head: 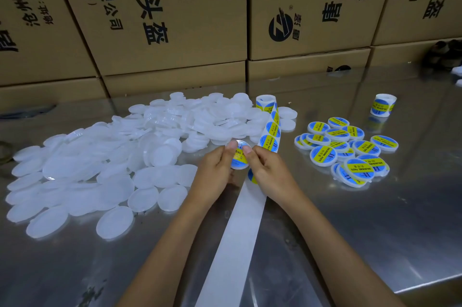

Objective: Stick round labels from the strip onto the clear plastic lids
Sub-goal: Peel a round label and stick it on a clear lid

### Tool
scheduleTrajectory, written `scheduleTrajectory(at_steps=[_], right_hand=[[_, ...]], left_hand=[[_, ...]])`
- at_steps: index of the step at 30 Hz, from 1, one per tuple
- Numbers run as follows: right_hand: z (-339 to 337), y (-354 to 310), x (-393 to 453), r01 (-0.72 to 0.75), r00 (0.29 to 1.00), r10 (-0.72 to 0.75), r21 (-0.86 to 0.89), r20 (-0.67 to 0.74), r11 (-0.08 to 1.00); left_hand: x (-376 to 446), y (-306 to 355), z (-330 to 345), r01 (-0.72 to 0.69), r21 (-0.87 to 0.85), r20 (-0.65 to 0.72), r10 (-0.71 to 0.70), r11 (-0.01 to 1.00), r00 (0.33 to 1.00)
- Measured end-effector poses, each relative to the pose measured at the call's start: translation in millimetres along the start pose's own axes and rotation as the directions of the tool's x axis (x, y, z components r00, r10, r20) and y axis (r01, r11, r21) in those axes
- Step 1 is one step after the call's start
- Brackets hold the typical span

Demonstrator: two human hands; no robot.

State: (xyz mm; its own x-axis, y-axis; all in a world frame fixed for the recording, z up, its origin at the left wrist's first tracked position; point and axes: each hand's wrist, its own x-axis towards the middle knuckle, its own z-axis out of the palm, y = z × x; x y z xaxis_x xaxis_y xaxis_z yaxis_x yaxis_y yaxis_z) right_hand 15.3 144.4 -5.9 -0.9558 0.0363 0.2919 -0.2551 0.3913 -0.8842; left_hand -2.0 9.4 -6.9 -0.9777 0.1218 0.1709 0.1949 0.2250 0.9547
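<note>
Lid (239,158), clear plastic, one, held between both hands above the steel table (375,219); we see a blue-and-yellow round label on its face. Left hand (217,171): fingers curled round the lid's left edge, thumb on top of the label. Right hand (265,173): fingers curled round the right edge, thumb likewise pressed on the label beside the left thumb.

Label strip (271,135): runs from a roll (265,101) standing at the far side of the table, down under the right hand; we count several blue-and-yellow labels on the far stretch. Bare white backing (237,239) trails from beneath the hands toward the near edge.

Unlabelled lids (120,156): large loose heap, left of the hands, reaching back to the roll.

Labelled lids (347,151): smaller overlapping pile, right of the strip, well apart from the heap.

Second label roll (382,104): upright, beyond the labelled pile.

Cardboard boxes (175,19): stacked along the table's far side, printed in black.
</note>
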Motion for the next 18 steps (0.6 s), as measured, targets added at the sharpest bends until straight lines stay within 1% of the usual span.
scheduleTrajectory(at_steps=[2, 4, 6, 8, 11, 13, 15, 18], right_hand=[[-1.7, 3.1, 1.0, -0.024, 0.999, 0.024, -0.01, -0.038, 1.0], [-4.1, 5.3, 2.6, -0.042, 0.996, 0.042, 0.004, -0.081, 0.999], [-5.9, 6.5, 3.9, -0.048, 0.993, 0.049, 0.011, -0.104, 0.999], [-7.0, 6.5, 4.1, -0.047, 0.993, 0.048, 0.014, -0.108, 0.999], [-7.4, 5.3, 3.4, -0.043, 0.995, 0.049, 0.074, -0.083, 0.996], [-6.3, 4.4, 2.5, -0.054, 0.997, 0.058, 0.081, -0.042, 0.995], [-3.5, 3.2, 1.8, -0.041, 0.999, 0.042, 0.035, -0.015, 0.999], [0.4, 3.4, 2.2, -0.031, 1.0, 0.031, -0.031, 0.002, 0.999]], left_hand=[[1.3, -0.3, 0.1, 0.053, -0.079, 0.111, -0.045, 0.995, 0.993], [-0.9, 1.5, 2.5, 0.082, -0.106, 0.2, -0.059, 0.991, 0.978], [-1.9, 2.6, 4.1, 0.091, -0.107, 0.229, -0.064, 0.99, 0.971], [-2.3, 3.0, 3.1, 0.086, -0.091, 0.21, -0.066, 0.992, 0.976], [-2.0, 1.4, -0.9, 0.052, -0.033, 0.168, -0.045, 0.998, 0.985], [-3.0, 2.2, -1.6, 0.051, -0.072, 0.148, -0.04, 0.996, 0.988], [-1.8, 2.1, -0.2, 0.054, -0.076, 0.08, -0.048, 0.996, 0.996], [-0.5, 0.2, 1.3, 0.02, 0.014, -0.056, -0.019, 1.0, 0.998]])
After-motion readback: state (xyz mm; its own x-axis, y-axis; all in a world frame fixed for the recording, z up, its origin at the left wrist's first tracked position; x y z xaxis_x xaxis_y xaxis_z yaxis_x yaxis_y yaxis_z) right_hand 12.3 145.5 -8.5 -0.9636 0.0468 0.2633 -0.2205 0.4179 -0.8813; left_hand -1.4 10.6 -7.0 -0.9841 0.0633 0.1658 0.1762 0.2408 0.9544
